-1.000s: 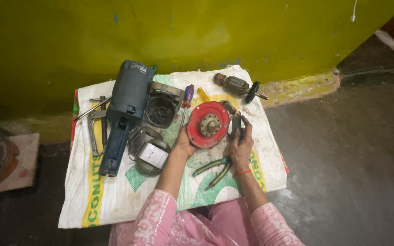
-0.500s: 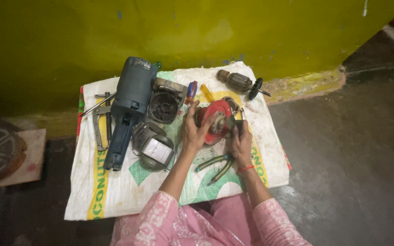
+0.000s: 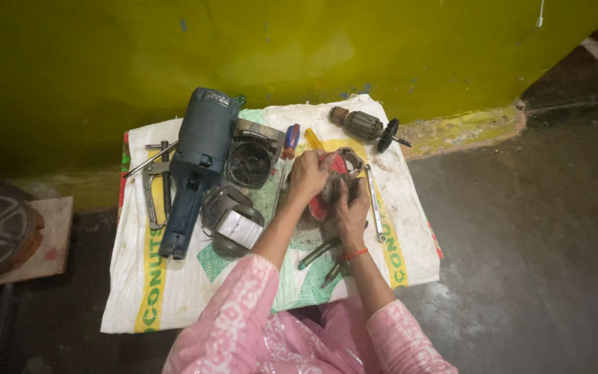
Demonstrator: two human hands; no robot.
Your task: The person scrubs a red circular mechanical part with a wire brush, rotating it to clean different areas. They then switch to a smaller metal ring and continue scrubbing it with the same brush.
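— So, where is that red housing (image 3: 335, 181)?

— Mid-sack, tipped on edge. My left hand (image 3: 307, 173) curls closed over its 10 o'clock rim; my right hand (image 3: 351, 208) grips it from 5 o'clock, fingers wrapped tight.

— Around it?

— Pliers (image 3: 323, 255) at 6 o'clock, touching the white sack (image 3: 174, 291). Armature (image 3: 366, 127) at 1 o'clock. Blue drill body (image 3: 195, 163) well off at 9 o'clock, screwdriver (image 3: 289, 142) at 11.
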